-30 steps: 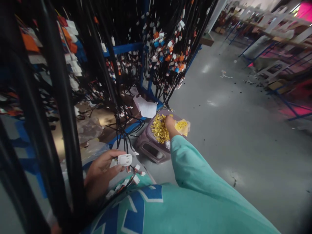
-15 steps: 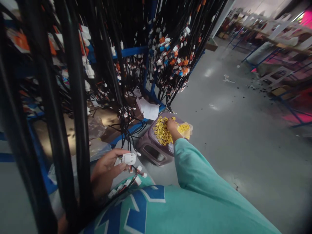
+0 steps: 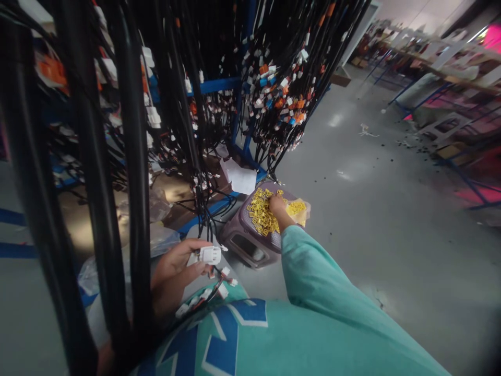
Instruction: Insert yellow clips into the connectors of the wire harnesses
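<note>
Between the thumb and fingers of my left hand [image 3: 178, 269] is a white plastic connector [image 3: 210, 254], its open face turned to the right. Below it, a bunch of wires with smaller white connectors [image 3: 222, 291] lies against my shirt. My right hand [image 3: 277, 205] reaches down to a pile of small yellow plastic pieces [image 3: 261, 211], fingers curled in at the pile; whatever is between the fingertips is hidden. The pile lies on a purple-grey plastic stool [image 3: 239, 230]. Beside my right wrist, an opened bag [image 3: 298, 210] holds more yellow pieces.
Thick black cables [image 3: 139, 209] hang close in front at left. Behind them a blue metal rack [image 3: 219, 83] carries many black harnesses with white, orange and blue connectors [image 3: 279, 99]. White paper [image 3: 243, 180] lies by the rack's foot. Benches [image 3: 442, 73] stand at far right.
The view has shifted slightly, so the cables and rack sit a little further right. My left hand still holds the connector, and my right hand stays at the yellow pile.
</note>
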### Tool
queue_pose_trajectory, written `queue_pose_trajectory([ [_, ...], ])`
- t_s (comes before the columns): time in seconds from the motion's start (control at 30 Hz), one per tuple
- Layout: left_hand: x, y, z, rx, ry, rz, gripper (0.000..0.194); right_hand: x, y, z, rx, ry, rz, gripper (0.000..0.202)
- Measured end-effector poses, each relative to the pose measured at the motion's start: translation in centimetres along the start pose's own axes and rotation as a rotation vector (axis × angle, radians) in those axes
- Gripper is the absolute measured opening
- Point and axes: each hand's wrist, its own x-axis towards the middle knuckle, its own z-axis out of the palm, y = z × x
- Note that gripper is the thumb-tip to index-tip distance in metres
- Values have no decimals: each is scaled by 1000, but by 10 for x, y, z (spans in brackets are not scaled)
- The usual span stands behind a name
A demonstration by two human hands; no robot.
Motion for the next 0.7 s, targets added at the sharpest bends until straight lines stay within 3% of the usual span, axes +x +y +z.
queue_pose_trajectory([
  [0.1, 0, -2, -1, -14, -9, -7, 24, -13, -6, -13, 193, 114, 17, 31],
  [0.2, 0, -3, 0, -40, 13, 17, 21, -42, -20, -29, 386, 175, -89, 34],
  [0.3, 2, -7, -1, -58, -27, 48, 24, -90, -38, -46, 650, 216, -277, 33],
  [0.37, 4, -10, -3, -83, -71, 71, 28, -128, -49, -59, 1034, 214, -455, 28],
  [0.43, 6, -13, -5, -113, -106, 91, 30, -162, -57, -72, 1248, 192, -566, 24],
  [0.53, 6, -15, -5, -154, -119, 119, 34, -199, -64, -91, 1294, 174, -654, 20],
  [0.7, 5, -18, -4, -189, -132, 144, 40, -227, -70, -110, 1238, 182, -750, 19],
])
